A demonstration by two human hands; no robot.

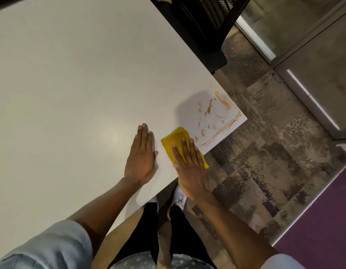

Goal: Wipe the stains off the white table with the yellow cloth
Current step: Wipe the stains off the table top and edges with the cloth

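Observation:
The white table point(71, 84) fills the left and middle of the view. Orange-brown stains point(216, 117) smear its near right corner. A folded yellow cloth point(174, 138) lies flat on the table just left of the stains, at the table's edge. My right hand point(189, 167) presses flat on the cloth, fingers straight and together, covering its near half. To the left of the cloth, my left hand point(141, 158) rests flat on the bare table with nothing under it.
A black mesh chair point(205, 26) stands at the table's far right side. Patterned carpet point(265, 171) lies to the right, with a glass partition and metal frame point(304, 94) beyond. My legs and a white shoe point(179, 197) are below the table edge.

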